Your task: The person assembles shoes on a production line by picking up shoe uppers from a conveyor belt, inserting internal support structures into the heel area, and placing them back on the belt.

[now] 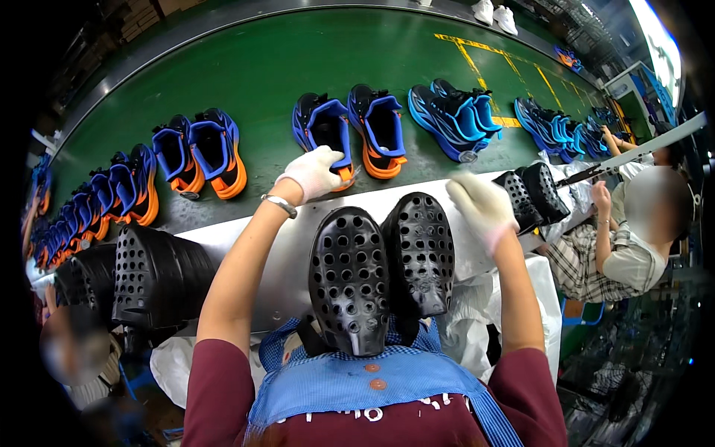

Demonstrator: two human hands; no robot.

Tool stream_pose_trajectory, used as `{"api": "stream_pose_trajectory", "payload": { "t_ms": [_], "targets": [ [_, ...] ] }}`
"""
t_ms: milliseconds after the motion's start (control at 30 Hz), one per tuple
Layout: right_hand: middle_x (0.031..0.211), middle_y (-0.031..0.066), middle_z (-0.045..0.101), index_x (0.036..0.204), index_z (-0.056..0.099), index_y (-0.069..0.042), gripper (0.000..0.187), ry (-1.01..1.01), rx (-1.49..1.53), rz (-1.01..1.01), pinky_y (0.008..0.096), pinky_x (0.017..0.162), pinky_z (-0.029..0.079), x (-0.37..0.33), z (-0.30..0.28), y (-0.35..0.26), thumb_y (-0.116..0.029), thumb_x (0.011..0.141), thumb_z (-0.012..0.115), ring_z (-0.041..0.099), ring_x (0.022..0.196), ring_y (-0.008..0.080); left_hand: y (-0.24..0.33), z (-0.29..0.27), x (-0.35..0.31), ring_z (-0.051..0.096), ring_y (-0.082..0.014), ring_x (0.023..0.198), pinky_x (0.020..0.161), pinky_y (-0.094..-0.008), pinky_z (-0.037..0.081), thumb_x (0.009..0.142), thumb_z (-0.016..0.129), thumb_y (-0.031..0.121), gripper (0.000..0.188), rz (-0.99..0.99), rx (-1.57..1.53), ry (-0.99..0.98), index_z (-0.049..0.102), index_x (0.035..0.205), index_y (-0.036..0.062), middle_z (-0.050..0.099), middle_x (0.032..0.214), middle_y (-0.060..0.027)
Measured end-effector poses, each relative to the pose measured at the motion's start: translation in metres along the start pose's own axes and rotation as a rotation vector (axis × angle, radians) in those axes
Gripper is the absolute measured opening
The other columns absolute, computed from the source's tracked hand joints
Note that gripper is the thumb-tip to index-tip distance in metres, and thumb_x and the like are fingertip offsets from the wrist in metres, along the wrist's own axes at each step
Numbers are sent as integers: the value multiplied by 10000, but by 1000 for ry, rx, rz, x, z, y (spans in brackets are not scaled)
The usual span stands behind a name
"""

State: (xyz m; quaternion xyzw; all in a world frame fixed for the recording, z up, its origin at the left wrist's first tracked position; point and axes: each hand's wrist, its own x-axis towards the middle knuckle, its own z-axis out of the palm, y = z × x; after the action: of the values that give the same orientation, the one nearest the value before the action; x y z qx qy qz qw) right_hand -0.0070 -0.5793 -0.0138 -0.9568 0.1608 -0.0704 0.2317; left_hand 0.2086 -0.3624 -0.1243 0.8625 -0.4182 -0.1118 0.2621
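Observation:
My left hand [316, 173], in a white glove, has its fingers closed on the heel of a navy and orange sneaker [322, 128]. Its mate, another navy and orange sneaker [377, 134], stands just to the right, with its heel toward me. My right hand [482, 207], also gloved, is smeared by motion above the pale ledge; its fingers do not show clearly, and no held thing can be made out. Between my forearms, two black perforated foot-shaped pieces [348, 279] [422, 257] stand close together against my blue apron [365, 384].
Sneakers line the green work surface [298, 56]: orange-heeled ones [212, 153] at left, light-blue-trimmed ones [454, 123] at right. More black perforated pieces sit at left [160, 276] and right [532, 195] along the metal ledge [272, 238]. A person [618, 231] sits at right, another at lower left.

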Motion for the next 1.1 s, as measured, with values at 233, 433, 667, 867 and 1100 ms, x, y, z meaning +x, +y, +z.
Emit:
{"api": "stream_pose_trajectory", "payload": {
  "t_ms": [233,433,667,867,1100],
  "targets": [
    [903,96,726,1004,713,-42,194,184,-27,197,320,734,548,-95,73,91,-202,945,620,695,787,225,3,-61,4,629,-188,841,770,-323,516,738,819,346,433,-87,-107,145,649,954,12,652,893,-102],
    [880,143,676,940,680,-109,212,222,49,240,411,747,524,-94,135,92,-288,921,569,654,838,345,-48,-47,28,609,-231,842,763,-362,503,807,781,298,435,-178,-55,547,599,1082,14,618,1002,-125],
    [816,133,644,853,620,-100,226,138,133,189,444,691,502,-86,120,77,-278,933,506,639,800,336,-79,-28,74,665,-260,824,786,-359,515,781,794,283,461,-352,-70,232,509,997,-7,665,875,-131],
    [812,131,641,859,623,-98,221,49,132,256,438,682,499,-86,115,70,-266,937,503,639,794,337,-88,-29,75,673,-321,849,777,-389,518,807,769,298,452,-369,-48,131,510,994,-22,671,888,-174],
    [808,133,644,848,632,-103,227,45,148,254,432,682,500,-82,113,66,-265,931,498,641,796,335,-86,-19,67,629,-442,882,782,-466,500,869,704,352,426,-387,93,163,542,960,-31,655,922,-252]
  ]
}}
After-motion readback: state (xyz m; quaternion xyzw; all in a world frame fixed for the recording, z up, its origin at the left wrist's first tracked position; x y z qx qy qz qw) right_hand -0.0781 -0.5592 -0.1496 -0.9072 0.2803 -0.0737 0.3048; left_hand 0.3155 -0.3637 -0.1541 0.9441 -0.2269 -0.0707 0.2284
